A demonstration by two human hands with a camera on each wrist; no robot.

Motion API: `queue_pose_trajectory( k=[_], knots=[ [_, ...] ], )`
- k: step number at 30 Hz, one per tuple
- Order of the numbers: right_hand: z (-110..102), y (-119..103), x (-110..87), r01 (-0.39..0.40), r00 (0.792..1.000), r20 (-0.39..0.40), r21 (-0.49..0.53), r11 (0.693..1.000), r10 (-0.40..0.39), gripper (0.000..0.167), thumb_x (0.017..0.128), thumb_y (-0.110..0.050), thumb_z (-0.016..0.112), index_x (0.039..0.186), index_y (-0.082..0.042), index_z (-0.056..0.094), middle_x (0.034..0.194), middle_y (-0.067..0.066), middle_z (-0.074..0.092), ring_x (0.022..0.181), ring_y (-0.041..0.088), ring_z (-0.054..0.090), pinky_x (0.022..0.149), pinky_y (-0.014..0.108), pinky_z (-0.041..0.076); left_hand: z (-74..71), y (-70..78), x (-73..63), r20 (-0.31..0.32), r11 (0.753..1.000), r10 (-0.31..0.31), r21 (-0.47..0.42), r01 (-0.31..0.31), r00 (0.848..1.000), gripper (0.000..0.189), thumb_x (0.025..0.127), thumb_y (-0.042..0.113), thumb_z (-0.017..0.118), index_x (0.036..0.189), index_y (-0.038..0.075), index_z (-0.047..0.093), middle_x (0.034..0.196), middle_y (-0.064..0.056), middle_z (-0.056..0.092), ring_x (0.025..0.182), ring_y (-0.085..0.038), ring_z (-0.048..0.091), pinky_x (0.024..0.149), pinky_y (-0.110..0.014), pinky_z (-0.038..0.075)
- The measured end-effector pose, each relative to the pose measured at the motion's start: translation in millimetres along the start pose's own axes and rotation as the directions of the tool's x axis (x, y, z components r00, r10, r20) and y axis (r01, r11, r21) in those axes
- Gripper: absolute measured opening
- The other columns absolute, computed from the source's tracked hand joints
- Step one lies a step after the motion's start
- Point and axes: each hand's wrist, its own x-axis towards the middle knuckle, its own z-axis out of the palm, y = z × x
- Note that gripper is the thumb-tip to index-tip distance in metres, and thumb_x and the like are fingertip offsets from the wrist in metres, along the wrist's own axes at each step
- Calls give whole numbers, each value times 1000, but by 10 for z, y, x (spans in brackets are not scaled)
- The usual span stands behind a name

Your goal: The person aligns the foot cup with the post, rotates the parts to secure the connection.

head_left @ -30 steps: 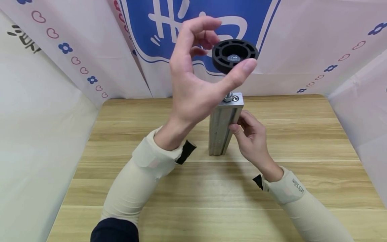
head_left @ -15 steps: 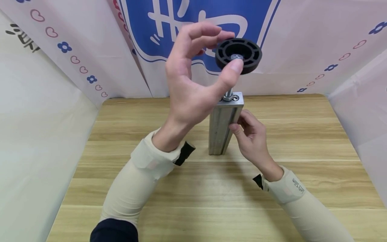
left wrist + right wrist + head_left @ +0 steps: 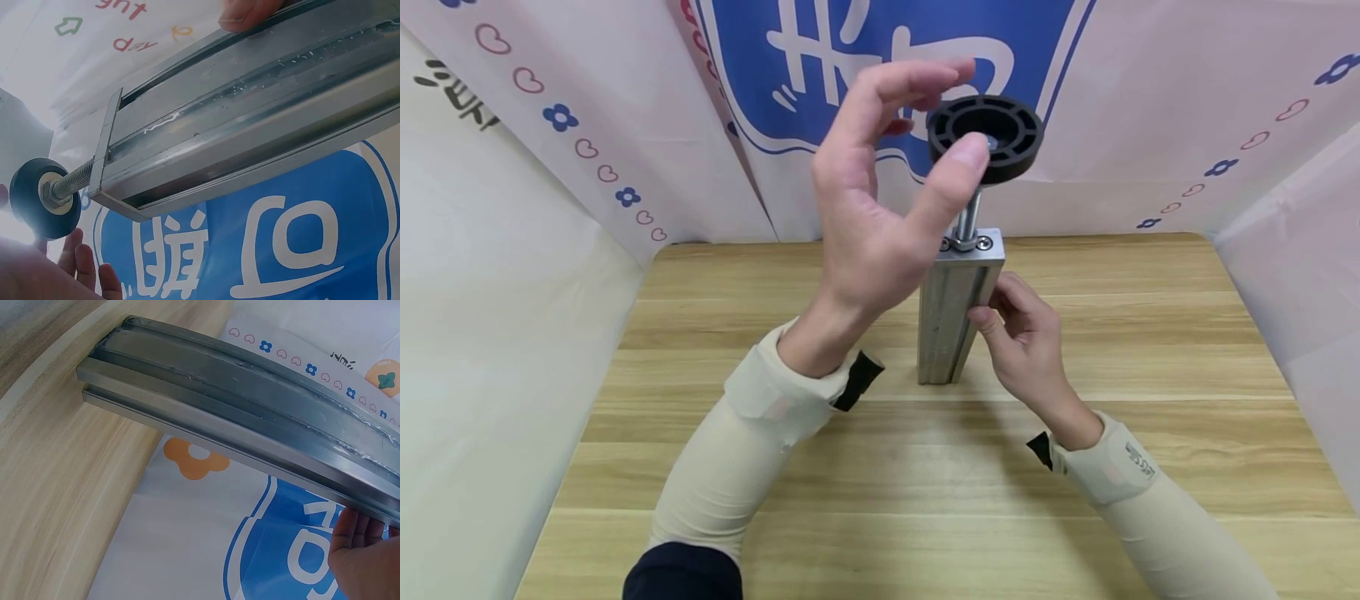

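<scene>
An aluminum profile (image 3: 951,321) stands upright on the table, with screws in its end plate (image 3: 970,244). From that plate rises the threaded stem (image 3: 75,177) of a leveling foot, topped by a black round base (image 3: 1018,154). My left hand (image 3: 876,200) is at the base, thumb over its upper face and fingers curved round the far side. Lower down, my right hand (image 3: 1026,346) grips the profile's right side between thumb and fingers. Part of that grip shows at the top edge in the left wrist view, as a fingertip (image 3: 244,14).
The wooden table (image 3: 880,500) runs beneath both arms. White printed sheets (image 3: 1150,100) with a blue sign (image 3: 745,50) hang behind and at the sides. Each wrist carries a pale band with a black piece (image 3: 859,382).
The left thumb has slid from the base's right rim leftward across its top, and the fingers have shifted. The base has tilted and wobbled slightly on its stem. The right hand and profile stay put.
</scene>
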Motion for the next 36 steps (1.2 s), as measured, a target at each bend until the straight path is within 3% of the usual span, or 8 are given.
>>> queue_pose_trajectory(
  k=[7, 13, 18, 24, 29, 36],
  knots=[
    [-6, 6, -7, 5, 1000, 1, 3, 1000, -5, 66, 98, -39, 67, 125, 20, 61, 113, -9, 69, 95, 9, 61, 85, 21, 55, 18, 43, 33, 18, 995, -54, 85, 52, 998, 59, 76, 19, 83, 123, -9, 61, 119, -17, 67, 108, -6, 55, 95, -26, 44],
    [-7, 6, -9, 3, 1000, 2, 2, 1000, -3, 65, 98, -39, 67, 126, 20, 61, 113, -9, 69, 95, 9, 61, 84, 20, 55, 16, 35, 34, 25, 995, -66, 82, 64, 998, 58, 77, 18, 84, 122, -9, 61, 115, -17, 68, 106, -6, 58, 94, -26, 44],
    [-6, 8, -12, -3, 1000, 3, 0, 1000, 3, 65, 98, -39, 67, 126, 20, 61, 114, -10, 69, 96, 10, 61, 85, 20, 55, -7, 1, 13, 35, 997, -48, 61, 45, 998, 53, 82, 20, 77, 121, -10, 59, 116, -21, 70, 106, -8, 59, 94, -27, 43],
    [-1, 5, -11, -14, 1000, -4, -11, 1000, 14, 68, 98, -41, 66, 126, 20, 61, 114, -11, 69, 96, 9, 62, 85, 20, 55, -9, -60, -5, 71, 999, -5, -49, 9, 997, 45, 89, 17, 60, 121, -16, 55, 121, -30, 70, 111, -17, 66, 95, -27, 45],
    [0, 7, -9, -4, 1000, -5, -14, 1000, 4, 67, 98, -41, 66, 126, 20, 61, 113, -11, 70, 96, 9, 62, 85, 20, 55, -10, -85, -12, 126, 989, -20, -141, 38, 992, 41, 96, 11, 47, 124, -18, 52, 130, -34, 65, 116, -23, 68, 97, -33, 52],
    [-1, 14, -5, 3, 1000, -5, -3, 1000, -3, 67, 98, -41, 67, 125, 20, 61, 113, -10, 70, 96, 9, 62, 85, 21, 55, -1, -83, -30, 77, 991, -15, -133, 25, 997, 38, 99, 7, 40, 123, -20, 53, 136, -37, 61, 121, -22, 61, 94, -33, 50]
  ],
)
